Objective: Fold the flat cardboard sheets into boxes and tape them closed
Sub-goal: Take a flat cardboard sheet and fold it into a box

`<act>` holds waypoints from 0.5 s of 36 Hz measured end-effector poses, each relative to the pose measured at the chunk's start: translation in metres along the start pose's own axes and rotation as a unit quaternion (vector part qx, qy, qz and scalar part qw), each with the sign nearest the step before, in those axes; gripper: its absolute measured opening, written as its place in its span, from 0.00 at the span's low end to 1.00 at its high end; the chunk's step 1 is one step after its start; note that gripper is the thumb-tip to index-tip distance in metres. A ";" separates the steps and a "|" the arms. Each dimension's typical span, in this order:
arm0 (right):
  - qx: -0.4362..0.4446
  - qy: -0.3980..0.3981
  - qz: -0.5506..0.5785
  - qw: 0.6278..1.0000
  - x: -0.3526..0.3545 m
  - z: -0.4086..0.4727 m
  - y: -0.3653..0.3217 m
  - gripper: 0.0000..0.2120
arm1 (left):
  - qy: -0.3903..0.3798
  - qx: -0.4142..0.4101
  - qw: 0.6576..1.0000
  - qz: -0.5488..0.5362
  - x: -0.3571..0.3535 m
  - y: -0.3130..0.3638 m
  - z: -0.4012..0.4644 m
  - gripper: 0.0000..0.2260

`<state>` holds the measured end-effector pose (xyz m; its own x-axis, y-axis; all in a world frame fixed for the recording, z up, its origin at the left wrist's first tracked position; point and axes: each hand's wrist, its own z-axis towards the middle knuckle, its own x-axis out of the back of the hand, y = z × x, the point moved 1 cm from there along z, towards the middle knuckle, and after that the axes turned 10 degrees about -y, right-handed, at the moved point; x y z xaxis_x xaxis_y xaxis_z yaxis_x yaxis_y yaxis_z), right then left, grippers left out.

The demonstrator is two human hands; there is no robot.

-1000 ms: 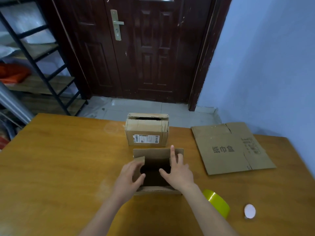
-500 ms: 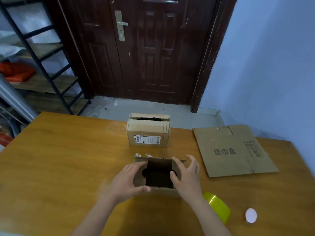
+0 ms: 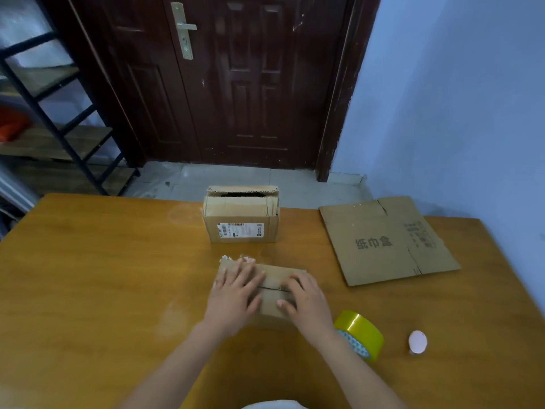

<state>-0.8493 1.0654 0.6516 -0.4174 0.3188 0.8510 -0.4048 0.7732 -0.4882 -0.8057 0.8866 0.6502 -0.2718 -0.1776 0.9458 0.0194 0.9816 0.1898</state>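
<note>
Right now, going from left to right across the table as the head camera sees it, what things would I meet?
Left hand → small box that both hands press flat → right hand → yellow tape roll → small white round thing. Farther back lie a labelled box, then a flat cardboard sheet.

Premises: a plain domestic or small storeroom interior used for packing. Evidence: dark brown panelled wooden door (image 3: 236,81) with brass lever handle (image 3: 184,31); pale blue painted wall (image 3: 457,98); black metal shelving rack with wooden shelves (image 3: 53,119); tiled floor (image 3: 236,180); orange-brown wooden worktop (image 3: 88,276) bearing cardboard and a yellow tape roll (image 3: 361,335).
</note>
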 end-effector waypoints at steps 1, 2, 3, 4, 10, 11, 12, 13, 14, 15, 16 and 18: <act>0.000 -0.002 0.001 1.000 0.000 0.002 0.000 0.17 | -0.017 -0.006 1.000 0.012 -0.003 0.003 0.002 0.31; -0.001 -0.004 0.002 1.000 0.001 0.003 0.000 0.18 | -0.030 -0.005 0.999 0.026 -0.005 0.006 0.004 0.32; -0.007 -0.004 0.006 1.000 0.002 0.003 0.001 0.20 | -0.034 -0.004 0.999 0.032 -0.010 0.008 0.006 0.31; -0.022 0.000 0.012 1.000 0.004 0.003 0.003 0.21 | -0.039 0.003 0.999 0.031 -0.013 0.011 0.007 0.29; -0.224 0.096 0.037 0.969 0.031 -0.009 0.063 0.18 | 0.003 0.033 0.999 0.014 -0.021 0.015 0.013 0.39; -0.260 0.054 0.035 0.963 0.034 -0.010 0.077 0.19 | 0.016 0.038 0.999 0.010 -0.021 0.016 0.013 0.38; -0.289 0.003 0.044 0.956 0.038 -0.011 0.089 0.20 | 0.020 0.049 0.999 0.009 -0.019 0.017 0.014 0.37; -0.303 -0.040 0.065 0.950 0.040 -0.011 0.098 0.20 | 0.011 0.063 0.998 0.006 -0.020 0.018 0.015 0.34; -0.309 -0.079 0.089 0.944 0.042 -0.009 0.104 0.21 | 0.003 0.073 0.997 0.006 -0.021 0.019 0.016 0.32; -0.313 -0.117 0.097 0.937 0.042 -0.007 0.107 0.21 | 0.004 0.076 0.997 0.010 -0.021 0.019 0.017 0.31; -0.319 -0.154 0.086 0.931 0.042 -0.004 0.107 0.22 | 0.003 0.075 0.997 0.012 -0.021 0.019 0.018 0.30; -0.329 -0.226 0.040 0.916 0.038 0.004 0.106 0.22 | 0.002 0.073 0.997 0.009 -0.019 0.020 0.017 0.30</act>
<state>-0.9109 1.1568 0.6312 -0.7782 0.2440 0.5786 0.1581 0.9679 -0.1956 -0.8165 0.9105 0.6313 -0.2685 -0.1607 0.9498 -0.1169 0.9841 0.1335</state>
